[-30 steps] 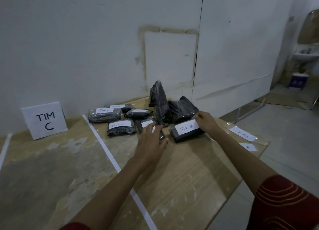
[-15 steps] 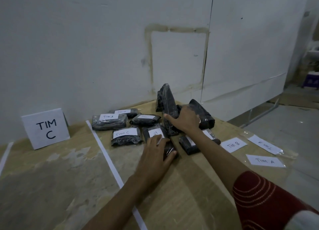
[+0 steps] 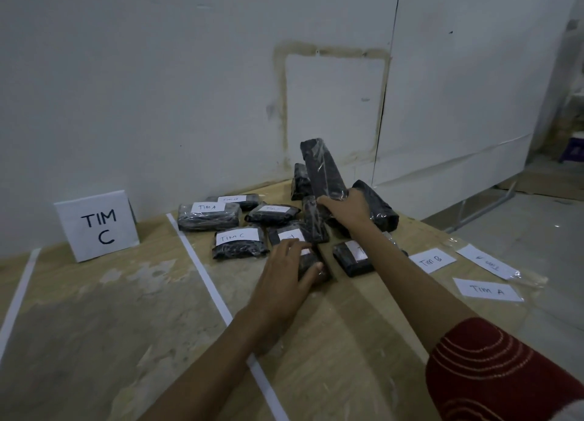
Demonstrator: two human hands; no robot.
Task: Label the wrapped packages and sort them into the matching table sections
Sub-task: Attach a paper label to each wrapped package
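Several black plastic-wrapped packages lie in a cluster on the wooden table (image 3: 316,341). My right hand (image 3: 343,210) grips an unlabelled long package (image 3: 322,168) and holds it tilted up above the pile. My left hand (image 3: 286,277) rests on a labelled package (image 3: 289,236), thumb curled at its near end. Labelled ones include a TIM A package (image 3: 207,215) and a TIM C package (image 3: 238,242). Another labelled package (image 3: 352,256) lies partly under my right forearm. Loose labels, TIM B (image 3: 433,260) and TIM A (image 3: 486,290), sit at the right.
A white TIM C sign (image 3: 96,224) stands at the left against the wall. White tape lines (image 3: 202,270) split the table into sections. The table's right edge drops to the floor beyond the loose labels. A white wall stands close behind the pile.
My right hand left the TIM B package, reached back to the pile and lifted the long package. My left hand stayed on its package.
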